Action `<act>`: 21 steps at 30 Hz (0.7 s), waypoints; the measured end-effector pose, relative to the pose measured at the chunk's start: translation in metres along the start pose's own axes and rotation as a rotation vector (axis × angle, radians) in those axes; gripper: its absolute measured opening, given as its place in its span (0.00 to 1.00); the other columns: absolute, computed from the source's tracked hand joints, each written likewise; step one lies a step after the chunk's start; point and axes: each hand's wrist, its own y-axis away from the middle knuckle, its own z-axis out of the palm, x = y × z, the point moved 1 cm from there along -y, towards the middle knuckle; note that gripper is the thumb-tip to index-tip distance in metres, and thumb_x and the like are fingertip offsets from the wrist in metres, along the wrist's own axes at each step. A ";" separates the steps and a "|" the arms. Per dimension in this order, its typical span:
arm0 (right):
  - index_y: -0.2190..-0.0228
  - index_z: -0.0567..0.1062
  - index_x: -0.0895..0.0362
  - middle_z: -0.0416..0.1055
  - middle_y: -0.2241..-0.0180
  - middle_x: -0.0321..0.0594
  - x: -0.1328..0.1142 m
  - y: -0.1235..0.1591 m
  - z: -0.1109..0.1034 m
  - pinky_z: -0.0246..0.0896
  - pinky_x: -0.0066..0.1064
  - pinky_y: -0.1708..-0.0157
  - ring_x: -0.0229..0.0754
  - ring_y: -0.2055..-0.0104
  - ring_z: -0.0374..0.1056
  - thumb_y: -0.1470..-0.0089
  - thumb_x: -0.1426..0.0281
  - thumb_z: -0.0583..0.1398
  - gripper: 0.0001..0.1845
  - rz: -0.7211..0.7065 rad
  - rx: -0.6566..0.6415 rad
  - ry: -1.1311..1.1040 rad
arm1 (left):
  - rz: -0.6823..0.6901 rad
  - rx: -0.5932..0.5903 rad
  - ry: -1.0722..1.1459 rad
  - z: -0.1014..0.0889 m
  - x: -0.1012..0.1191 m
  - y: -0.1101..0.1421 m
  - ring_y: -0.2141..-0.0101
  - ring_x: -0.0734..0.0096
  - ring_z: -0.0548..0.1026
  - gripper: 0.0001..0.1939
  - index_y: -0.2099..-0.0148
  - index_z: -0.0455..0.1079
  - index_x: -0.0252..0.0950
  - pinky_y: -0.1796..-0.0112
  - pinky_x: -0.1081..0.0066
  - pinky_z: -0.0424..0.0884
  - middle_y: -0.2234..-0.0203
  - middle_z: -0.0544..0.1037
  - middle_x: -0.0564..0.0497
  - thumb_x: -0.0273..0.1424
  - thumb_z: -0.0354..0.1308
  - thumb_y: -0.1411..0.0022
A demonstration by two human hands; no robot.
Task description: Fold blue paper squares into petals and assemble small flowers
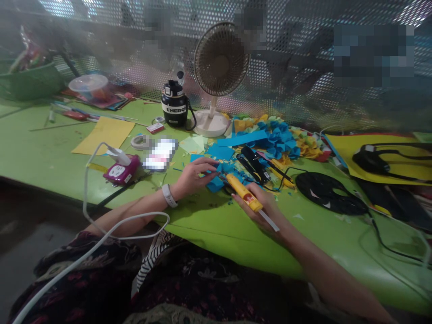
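Observation:
My right hand [261,204] is wrapped round a yellow hot glue gun [241,191], with a white glue stick [270,221] poking out of its rear. The gun's nozzle points at my left hand [197,177], which wears a white watch band. Between the left thumb and fingers is a small piece of blue paper [223,168], close to the nozzle; whether they touch I cannot tell. Blue paper scraps [216,184] lie under and around both hands. Just beyond them rests a black stapler [253,164]. Farther back is a heap of folded blue and yellow paper pieces [280,139].
A desk fan [221,63] and a black bottle [174,105] stand at the back. Left are a purple power socket [122,171], a phone [160,154] and yellow paper [104,134]. A white cable [111,231] loops over my left forearm. Right lies a black disc [324,191] with a cord.

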 end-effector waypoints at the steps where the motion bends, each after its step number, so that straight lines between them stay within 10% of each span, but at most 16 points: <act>1: 0.71 0.64 0.53 0.64 0.79 0.33 0.002 0.000 -0.001 0.51 0.30 0.77 0.37 0.79 0.58 0.40 0.51 0.58 0.19 -0.029 0.004 0.017 | -0.031 0.001 0.009 -0.001 0.000 0.000 0.62 0.70 0.82 0.04 0.63 0.77 0.34 0.65 0.72 0.83 0.58 0.82 0.42 0.30 0.65 0.37; 8: 0.66 0.70 0.55 0.72 0.71 0.41 0.020 0.012 -0.027 0.58 0.33 0.71 0.42 0.72 0.67 0.40 0.57 0.59 0.13 -0.132 -0.006 0.211 | -0.128 0.000 0.021 -0.007 -0.003 -0.003 0.60 0.70 0.82 0.06 0.63 0.77 0.33 0.68 0.76 0.81 0.57 0.82 0.42 0.31 0.64 0.36; 21: 0.63 0.76 0.56 0.77 0.64 0.49 0.092 0.084 -0.068 0.64 0.40 0.65 0.54 0.64 0.72 0.55 0.53 0.63 0.23 0.561 0.047 0.422 | -0.066 -0.014 -0.005 -0.005 -0.006 -0.004 0.63 0.71 0.81 0.06 0.63 0.76 0.33 0.67 0.74 0.80 0.57 0.82 0.42 0.32 0.64 0.36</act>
